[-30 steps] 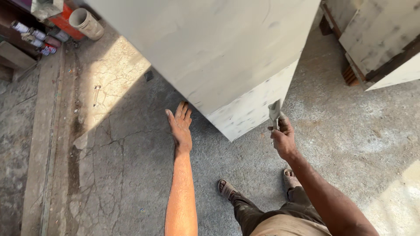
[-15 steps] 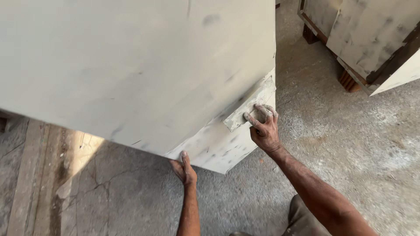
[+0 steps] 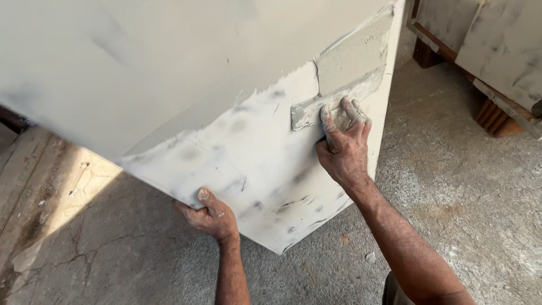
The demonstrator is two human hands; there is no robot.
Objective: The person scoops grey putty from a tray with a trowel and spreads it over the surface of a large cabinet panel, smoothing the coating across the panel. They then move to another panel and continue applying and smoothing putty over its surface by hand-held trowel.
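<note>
A large pale board (image 3: 186, 96), coated in off-white filler, tilts over the floor and fills the upper left of the view. My left hand (image 3: 210, 215) grips its lower edge, thumb on the face. My right hand (image 3: 342, 146) presses a flat putty blade (image 3: 333, 100), smeared with grey paste, against the board near its right edge. Above the blade lies a strip of fresh rough grey paste (image 3: 357, 53). Below it the coat is thin with dark smudges.
Cracked concrete floor (image 3: 463, 192) lies below, sunlit at the left. At the upper right, other coated boards (image 3: 497, 45) rest on wooden blocks (image 3: 492, 117). A wooden plank (image 3: 22, 169) runs along the left. My trouser leg shows at the bottom edge.
My view has closed in on the board. My right hand has slid the blade up the face to near the right edge. My left hand went from open on the floor side to gripping the board's lower edge.
</note>
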